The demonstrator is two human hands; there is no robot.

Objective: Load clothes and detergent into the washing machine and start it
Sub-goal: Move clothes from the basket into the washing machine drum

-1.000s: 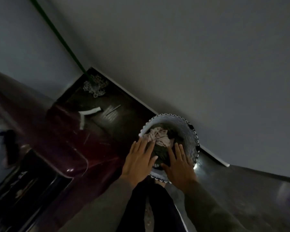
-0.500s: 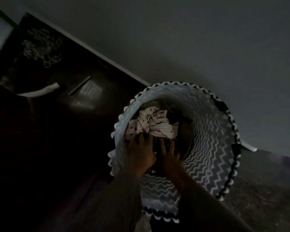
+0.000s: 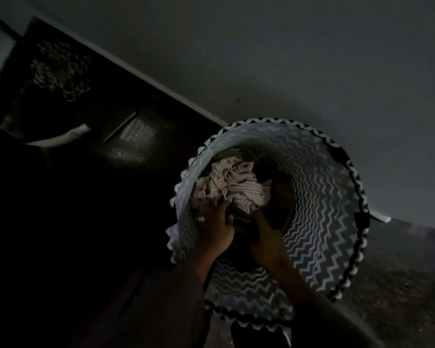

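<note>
Both hands were inside the zigzag basket [image 3: 324, 222], which stood near the grey wall [image 3: 312, 59]. The left hand [image 3: 217, 232] curled its fingers into the near edge of the striped cloth [image 3: 236, 187]. The right hand [image 3: 266, 237], just right of it, gripped a dark cloth [image 3: 241, 222] between them. The dim light hid the fingertips. A pale strip [image 3: 60, 139] lay far left.

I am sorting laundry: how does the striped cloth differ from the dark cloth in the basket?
The striped cloth is pale with thin stripes; the dark cloth is plain and nearly black. The striped cloth lies bunched farther in; the dark cloth sits between the left hand and right hand, which seem to grip it. Both are crumpled inside the basket.
</note>
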